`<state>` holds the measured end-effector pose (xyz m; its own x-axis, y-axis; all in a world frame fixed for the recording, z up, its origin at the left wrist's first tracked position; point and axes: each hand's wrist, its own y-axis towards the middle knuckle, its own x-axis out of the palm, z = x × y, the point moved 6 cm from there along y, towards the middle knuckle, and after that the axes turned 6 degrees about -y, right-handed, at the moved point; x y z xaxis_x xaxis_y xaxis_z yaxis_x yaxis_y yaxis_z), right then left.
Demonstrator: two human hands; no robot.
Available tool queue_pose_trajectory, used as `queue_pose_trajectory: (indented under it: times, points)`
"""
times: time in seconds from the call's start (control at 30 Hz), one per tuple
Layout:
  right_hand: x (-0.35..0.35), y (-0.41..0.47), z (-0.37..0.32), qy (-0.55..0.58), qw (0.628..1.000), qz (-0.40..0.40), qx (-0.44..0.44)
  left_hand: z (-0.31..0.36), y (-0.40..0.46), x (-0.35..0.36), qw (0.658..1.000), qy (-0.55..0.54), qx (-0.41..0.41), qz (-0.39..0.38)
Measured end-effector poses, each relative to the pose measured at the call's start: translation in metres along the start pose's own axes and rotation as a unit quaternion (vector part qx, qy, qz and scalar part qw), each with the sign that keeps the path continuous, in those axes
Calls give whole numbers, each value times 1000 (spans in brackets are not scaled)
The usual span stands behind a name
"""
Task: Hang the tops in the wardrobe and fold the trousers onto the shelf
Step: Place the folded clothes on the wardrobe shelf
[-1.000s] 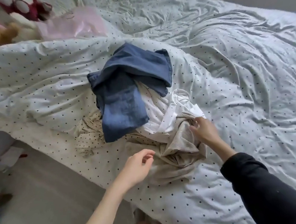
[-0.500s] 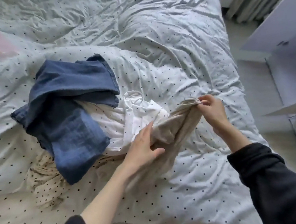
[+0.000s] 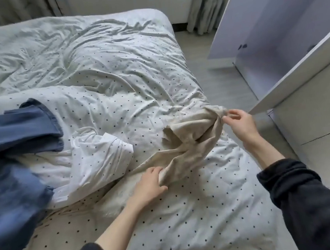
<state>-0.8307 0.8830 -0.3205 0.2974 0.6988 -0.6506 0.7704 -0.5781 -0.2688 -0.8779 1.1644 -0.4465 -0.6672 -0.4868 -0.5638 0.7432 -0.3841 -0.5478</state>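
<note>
At centre right of the frame the beige garment (image 3: 192, 142) lies bunched on the bed (image 3: 114, 73), the right hand (image 3: 239, 125) pinching its upper end and the left hand (image 3: 150, 185) gripping its lower end. Twisted as it is, it may lift tangled. The white top (image 3: 100, 156) and blue garment (image 3: 17, 140) wait at left.

On the bed (image 3: 113, 69): jeans (image 3: 15, 140) at my left, shirt (image 3: 94, 156) centre, trousers (image 3: 192, 142) right; wardrobe (image 3: 297, 70) beyond the bed's right side.
</note>
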Motion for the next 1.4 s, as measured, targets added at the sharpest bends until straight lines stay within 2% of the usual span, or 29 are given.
queue_pose_trajectory:
  times: [0.17,0.27,0.33,0.43,0.5,0.57,0.7,0.77,0.83,0.9,0.97,1.07,1.13,1.27,1.4]
  points:
    - [50,7,74,-91,983,-154,29,-17,18,31,997,27,-71,31]
    - [87,15,96,-183,960,-209,-25,-23,34,30,990,71,-97,78]
    - [115,17,108,-234,938,-239,-91,-30,45,35,984,104,-118,78]
    - [162,-6,136,-317,876,-317,-178,-42,50,64,980,139,-136,30]
    - [181,-24,155,-383,825,-356,-216,-44,47,78,979,153,-120,60]
    - [183,-30,172,-429,800,-360,-216,-38,42,85,982,129,-92,98]
    - [156,-14,195,-463,812,-322,-151,-20,34,110,994,93,16,58]
    - [146,-11,196,-488,797,-321,-151,-14,28,111,993,71,77,62]
    - [144,-13,189,-492,793,-316,-169,-14,21,98,982,70,111,139]
    - [150,-18,170,-464,813,-289,-202,-27,13,74,969,71,70,225]
    - [165,-29,144,-427,823,-267,-263,-49,7,53,968,83,-29,236]
    - [203,-65,107,-391,785,-300,-377,-95,-8,39,976,93,-171,101]
    - [226,-89,92,-377,762,-333,-409,-116,-26,30,976,68,-206,34]
    - [233,-116,74,-318,786,-355,-395,-113,-43,1,990,13,-130,49]
    - [226,-116,53,-357,749,-404,-385,-63,-29,-37,988,-106,-45,98]
